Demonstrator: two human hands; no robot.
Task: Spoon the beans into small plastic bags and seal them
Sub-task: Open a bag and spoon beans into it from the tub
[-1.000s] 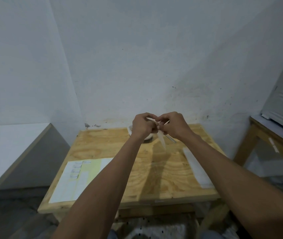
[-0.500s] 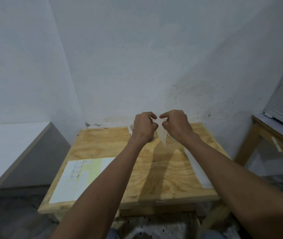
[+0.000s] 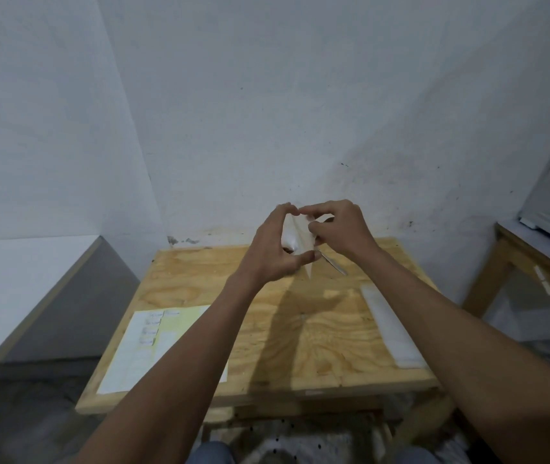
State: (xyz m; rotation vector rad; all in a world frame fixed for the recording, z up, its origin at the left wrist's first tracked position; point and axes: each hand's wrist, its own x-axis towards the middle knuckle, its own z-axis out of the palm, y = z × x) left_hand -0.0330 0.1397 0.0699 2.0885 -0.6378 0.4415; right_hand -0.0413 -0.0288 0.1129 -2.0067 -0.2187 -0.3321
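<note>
A small clear plastic bag [image 3: 297, 237] hangs in the air above the far middle of the wooden table [image 3: 300, 346]. My left hand [image 3: 275, 249] holds it between fingers and thumb on its left side. My right hand [image 3: 340, 229] pinches the bag's top from the right and also holds a metal spoon [image 3: 333, 264], whose handle sticks out down and to the right. A bowl behind my hands is almost fully hidden; a dark bit shows at the bag's lower left.
A white and yellow paper sheet [image 3: 156, 346] lies on the table's front left. A stack of clear plastic bags [image 3: 390, 326] lies along the right side. A white counter [image 3: 15, 279] stands to the left, another wooden table [image 3: 534, 259] to the right.
Both hands have risen a little and spread apart, so the bag between them now shows wider. My left hand's fingers have uncurled around the bag's side.
</note>
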